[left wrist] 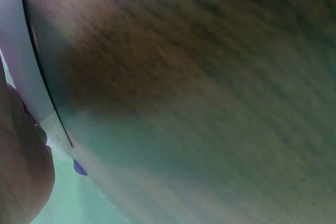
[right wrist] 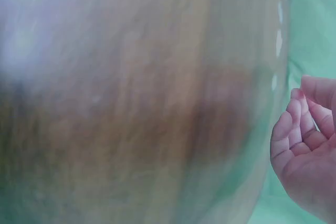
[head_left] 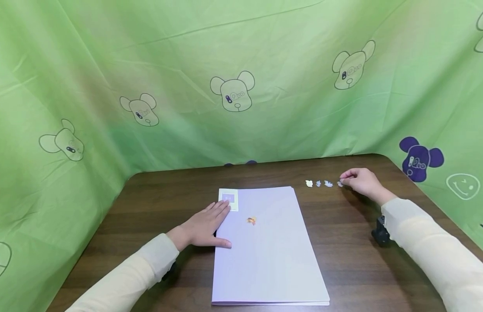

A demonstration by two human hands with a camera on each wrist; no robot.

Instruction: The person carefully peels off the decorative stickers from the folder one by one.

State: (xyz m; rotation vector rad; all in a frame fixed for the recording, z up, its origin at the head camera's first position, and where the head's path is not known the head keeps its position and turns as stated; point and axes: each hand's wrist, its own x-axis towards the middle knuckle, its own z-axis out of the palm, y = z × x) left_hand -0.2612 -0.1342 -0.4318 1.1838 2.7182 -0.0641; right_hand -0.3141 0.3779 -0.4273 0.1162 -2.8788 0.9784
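Note:
My left hand (head_left: 209, 223) lies flat with straight fingers on the left edge of a large pale sheet folder (head_left: 272, 260). Its fingertips reach a small white label with a lilac square (head_left: 228, 198) in the top left corner. A small orange cut-out figure (head_left: 251, 221) sits on the sheet. Out to the right, my right hand (head_left: 362, 182) bends thumb and forefinger together right at the last small bluish cut-out piece (head_left: 340, 184) of a short row. Whether the fingertips hold a piece, I cannot tell. In the right wrist view, the right hand (right wrist: 307, 145) has curled fingers.
Left of that piece lie a whitish cut-out (head_left: 309, 183), a small blue one (head_left: 318, 183) and another bluish one (head_left: 328, 183). The brown wooden table (head_left: 167, 190) ends at a green curtain (head_left: 179, 130) printed with bear heads. A black wrist camera (head_left: 380, 232) hangs under the right sleeve.

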